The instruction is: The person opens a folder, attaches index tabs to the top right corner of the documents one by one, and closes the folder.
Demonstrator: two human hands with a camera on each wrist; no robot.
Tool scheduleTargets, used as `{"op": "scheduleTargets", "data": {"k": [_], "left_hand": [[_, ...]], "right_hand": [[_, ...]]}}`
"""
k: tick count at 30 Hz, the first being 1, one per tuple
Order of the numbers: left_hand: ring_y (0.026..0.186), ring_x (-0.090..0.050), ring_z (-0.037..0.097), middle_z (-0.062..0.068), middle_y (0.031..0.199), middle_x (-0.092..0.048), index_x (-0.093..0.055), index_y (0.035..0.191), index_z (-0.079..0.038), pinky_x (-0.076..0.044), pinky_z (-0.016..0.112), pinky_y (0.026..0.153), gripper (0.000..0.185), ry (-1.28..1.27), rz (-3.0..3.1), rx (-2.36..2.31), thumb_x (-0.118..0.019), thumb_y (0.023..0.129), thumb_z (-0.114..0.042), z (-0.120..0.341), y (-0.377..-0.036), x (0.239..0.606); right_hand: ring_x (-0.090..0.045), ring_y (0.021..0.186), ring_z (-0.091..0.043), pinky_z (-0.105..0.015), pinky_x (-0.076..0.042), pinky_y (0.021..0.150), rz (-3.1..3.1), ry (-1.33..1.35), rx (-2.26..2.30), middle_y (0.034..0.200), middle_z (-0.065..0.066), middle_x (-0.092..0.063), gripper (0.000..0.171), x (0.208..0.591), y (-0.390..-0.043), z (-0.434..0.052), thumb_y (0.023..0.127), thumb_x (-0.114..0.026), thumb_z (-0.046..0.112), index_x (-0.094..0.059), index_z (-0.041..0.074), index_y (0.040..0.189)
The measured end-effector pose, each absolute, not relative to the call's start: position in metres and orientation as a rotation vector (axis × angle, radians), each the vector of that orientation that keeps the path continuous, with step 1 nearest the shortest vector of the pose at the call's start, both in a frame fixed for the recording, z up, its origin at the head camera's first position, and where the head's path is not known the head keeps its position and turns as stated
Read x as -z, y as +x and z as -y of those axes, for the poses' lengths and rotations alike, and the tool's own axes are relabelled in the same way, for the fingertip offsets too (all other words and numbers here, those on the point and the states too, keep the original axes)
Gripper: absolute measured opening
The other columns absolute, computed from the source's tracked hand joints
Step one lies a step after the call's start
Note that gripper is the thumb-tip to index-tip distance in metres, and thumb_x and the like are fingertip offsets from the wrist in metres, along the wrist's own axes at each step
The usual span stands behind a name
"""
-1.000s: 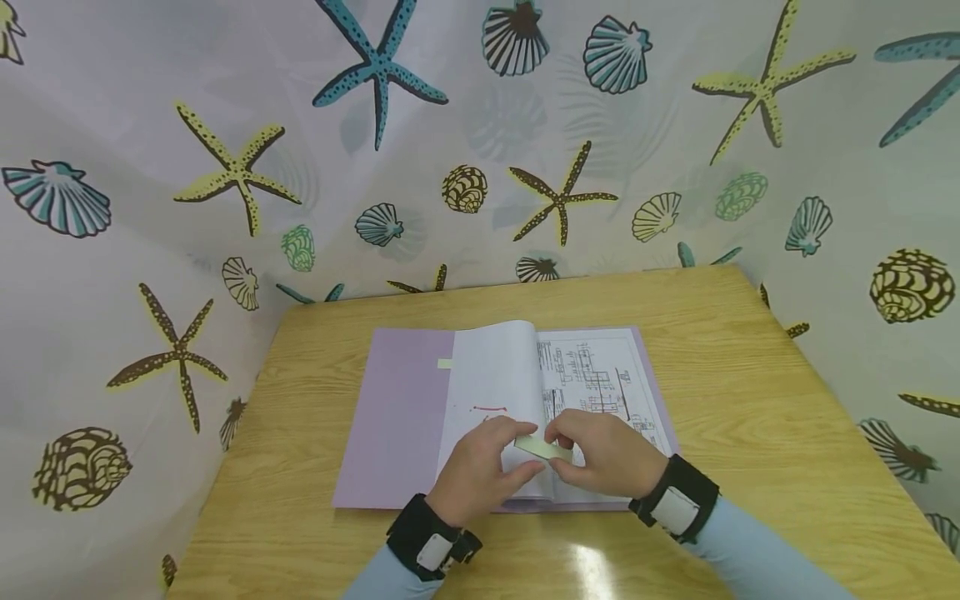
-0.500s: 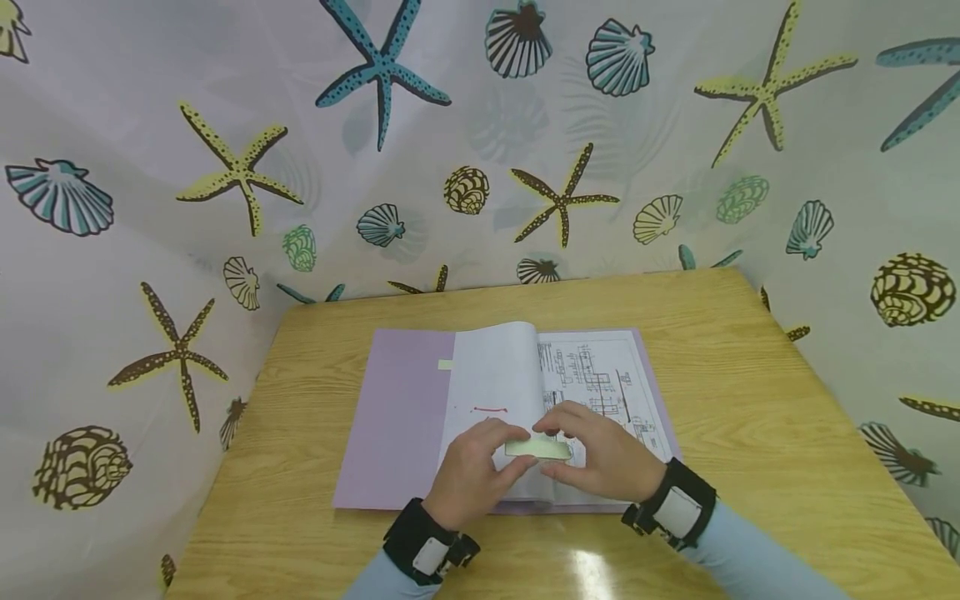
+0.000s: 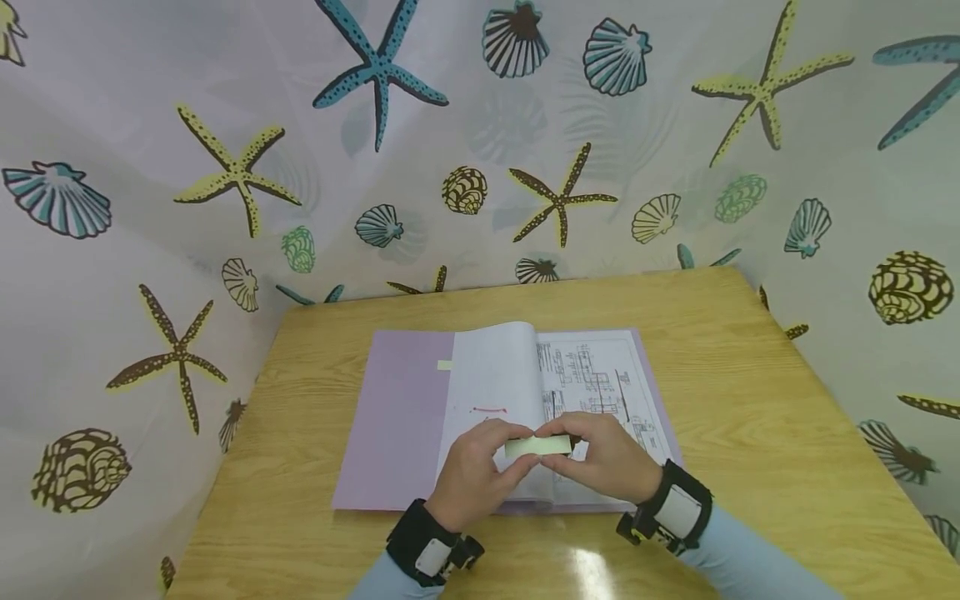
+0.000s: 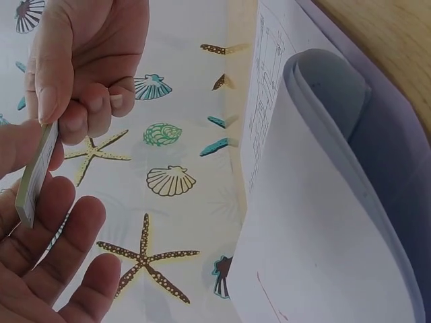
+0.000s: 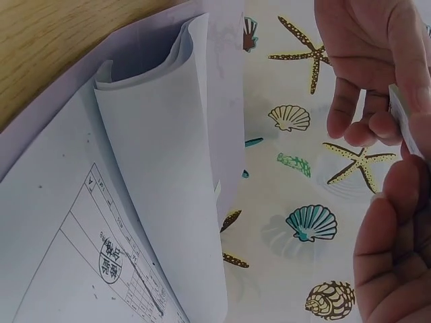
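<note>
Both hands hold a pale green sticky note pad (image 3: 555,445), a thin narrow strip, over the lower middle of an open purple folder (image 3: 397,417). My left hand (image 3: 474,468) pinches it between thumb and fingers from the left. From the right, my right hand (image 3: 618,457) pinches it too, the fingertips of both hands meeting near its middle. The left wrist view shows the pad (image 4: 32,182) edge-on, thin, with a whitish face. Under the hands, a curled white page (image 3: 491,362) lies turned to the left and a printed diagram sheet (image 3: 592,367) lies on the right.
A small pale green sticky tab (image 3: 445,365) sticks out at the turned page's left edge. The folder lies on a wooden table (image 3: 720,375). A white curtain (image 3: 465,108) printed with starfish and shells surrounds the table's back and sides.
The pad has turned from slanted to level. My right fingers lifted off it half a second ago and now pinch it again. My left hand has kept its grip; the folder has stayed put.
</note>
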State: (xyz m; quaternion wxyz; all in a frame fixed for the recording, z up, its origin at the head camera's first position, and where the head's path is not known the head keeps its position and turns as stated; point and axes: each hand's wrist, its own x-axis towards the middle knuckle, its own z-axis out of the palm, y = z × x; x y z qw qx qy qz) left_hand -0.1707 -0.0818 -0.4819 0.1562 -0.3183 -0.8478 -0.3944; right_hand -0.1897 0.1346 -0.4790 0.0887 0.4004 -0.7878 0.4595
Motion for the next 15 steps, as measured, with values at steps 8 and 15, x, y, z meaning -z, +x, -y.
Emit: {"op": "scheduleTargets", "data": {"k": [8, 15], "left_hand": [[0.091, -0.062, 0.005, -0.005, 0.096, -0.068, -0.069, 0.105, -0.012, -0.05, 0.02, 0.075, 0.024, -0.904, 2.412, 1.097, -0.073, 0.087, -0.026, 0.081, -0.168, 0.487], [0.09, -0.06, 0.004, -0.006, 0.096, -0.067, -0.068, 0.106, -0.013, -0.05, 0.02, 0.074, 0.023, -0.862, 2.41, 1.096, -0.067, 0.091, -0.03, 0.083, -0.168, 0.484]], "right_hand": [[-0.06, 0.072, -0.008, -0.025, -0.052, 0.058, 2.367, 1.107, -1.417, 0.087, 0.002, -0.068, 0.023, 0.47, -0.177, -0.128, 0.078, -0.077, 0.002, -0.069, 0.007, 0.1], [-0.059, 0.068, -0.009, -0.026, -0.051, 0.055, 2.334, 1.1, -1.415, 0.085, 0.0, -0.068, 0.023, 0.454, -0.175, -0.122, 0.077, -0.077, -0.002, -0.068, 0.003, 0.098]]}}
